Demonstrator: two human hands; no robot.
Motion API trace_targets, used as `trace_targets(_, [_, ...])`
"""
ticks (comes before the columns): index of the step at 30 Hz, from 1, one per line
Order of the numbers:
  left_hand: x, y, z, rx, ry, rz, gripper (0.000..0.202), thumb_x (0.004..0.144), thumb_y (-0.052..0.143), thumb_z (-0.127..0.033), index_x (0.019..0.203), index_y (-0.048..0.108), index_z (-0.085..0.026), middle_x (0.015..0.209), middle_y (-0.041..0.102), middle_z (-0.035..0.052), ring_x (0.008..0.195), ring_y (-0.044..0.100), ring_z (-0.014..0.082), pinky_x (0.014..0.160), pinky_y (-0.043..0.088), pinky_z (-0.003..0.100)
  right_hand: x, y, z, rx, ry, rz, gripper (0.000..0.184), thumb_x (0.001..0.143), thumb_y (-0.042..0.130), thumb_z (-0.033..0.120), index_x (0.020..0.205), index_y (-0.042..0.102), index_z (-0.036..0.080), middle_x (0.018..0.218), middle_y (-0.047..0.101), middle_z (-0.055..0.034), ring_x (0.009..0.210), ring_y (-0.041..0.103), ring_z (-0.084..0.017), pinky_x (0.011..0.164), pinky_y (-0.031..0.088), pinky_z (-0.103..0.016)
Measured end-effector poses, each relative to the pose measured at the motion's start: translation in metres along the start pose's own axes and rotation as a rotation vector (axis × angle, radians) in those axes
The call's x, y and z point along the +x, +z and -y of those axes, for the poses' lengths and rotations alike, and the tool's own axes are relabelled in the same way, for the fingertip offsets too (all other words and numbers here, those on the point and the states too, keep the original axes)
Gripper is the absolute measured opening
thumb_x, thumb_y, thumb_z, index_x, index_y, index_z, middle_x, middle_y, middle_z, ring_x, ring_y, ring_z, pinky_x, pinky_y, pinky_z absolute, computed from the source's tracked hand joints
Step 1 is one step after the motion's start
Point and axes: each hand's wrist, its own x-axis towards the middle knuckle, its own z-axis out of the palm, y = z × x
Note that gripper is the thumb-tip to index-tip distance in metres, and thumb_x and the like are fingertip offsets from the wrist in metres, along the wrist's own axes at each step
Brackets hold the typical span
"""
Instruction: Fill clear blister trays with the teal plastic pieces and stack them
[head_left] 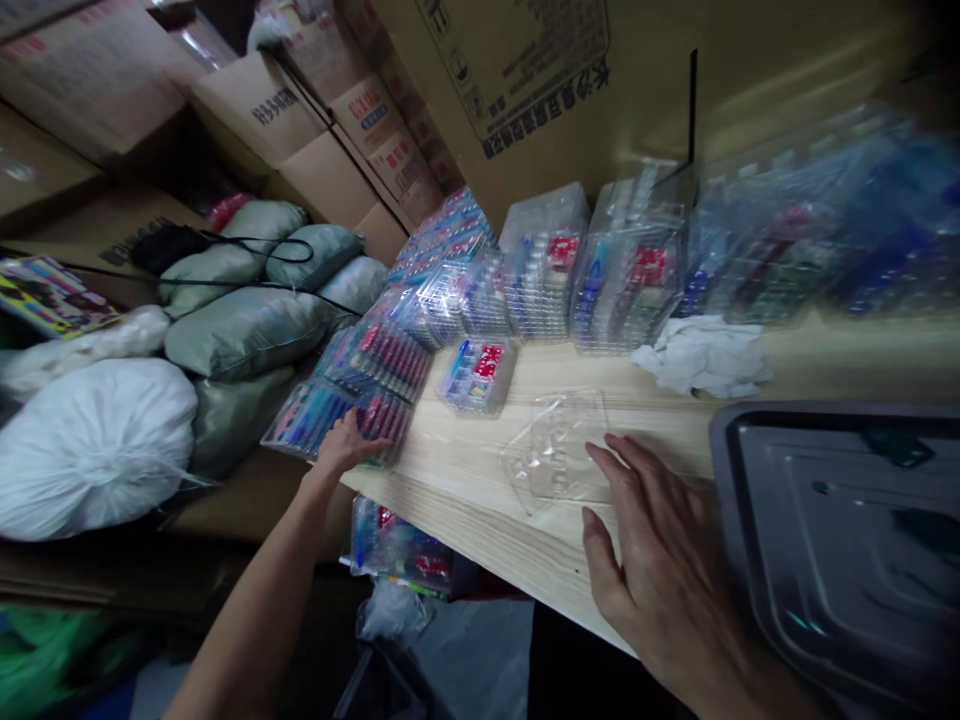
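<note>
As the open right hand (664, 570) sits beside a clear blister tray (553, 450), the open left hand (346, 445) touches pen packs (311, 420).

The scene is viewed through a single head-worn camera, placed above and close behind the bare left hand (345, 445) and bare right hand (660, 560) and directed forward and down. The view is tilted, so the long front edge of the pale pine-wood counter (465, 480) is seen running diagonally, with brown corrugated cardboard cartons (315, 130) beyond it.
</note>
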Motion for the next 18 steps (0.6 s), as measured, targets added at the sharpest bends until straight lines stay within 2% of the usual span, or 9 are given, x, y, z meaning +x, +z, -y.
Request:
trace_targets(4, [0.004, -0.008, 0.006, -0.043, 0.028, 0.034, 0.107, 0.067, 0.067, -0.069, 0.147, 0.029, -0.008, 0.137, 0.052, 0.0249, 0.125, 0.053, 0.0381, 0.099, 0.044, 0.040, -0.001, 0.000, 0.001, 0.011, 0.004, 0.012, 0.050, 0.088, 0.043, 0.023, 0.137, 0.042, 0.015, 0.141, 0.048, -0.0176, 0.129, 0.045, -0.033, 0.100, 0.039, -0.052])
trace_targets(10, [0.003, -0.021, 0.010, -0.129, 0.052, 0.077, 0.100, 0.070, 0.067, -0.064, 0.146, 0.033, -0.010, 0.136, 0.056, 0.0227, 0.122, 0.056, 0.0369, 0.100, 0.043, 0.040, -0.001, 0.000, 0.002, 0.028, 0.022, 0.019, 0.050, 0.087, 0.044, 0.022, 0.136, 0.043, 0.016, 0.139, 0.049, -0.0169, 0.128, 0.046, -0.034, 0.100, 0.039, -0.054])
trace_targets(18, [0.000, -0.024, 0.008, -0.153, 0.052, 0.064, 0.099, 0.068, 0.070, -0.062, 0.144, 0.036, -0.009, 0.135, 0.058, 0.0217, 0.122, 0.057, 0.0358, 0.099, 0.044, 0.040, -0.001, 0.002, 0.002, 0.035, 0.011, 0.002, 0.049, 0.087, 0.042, 0.021, 0.136, 0.044, 0.017, 0.137, 0.051, -0.0168, 0.127, 0.047, -0.034, 0.098, 0.041, -0.054])
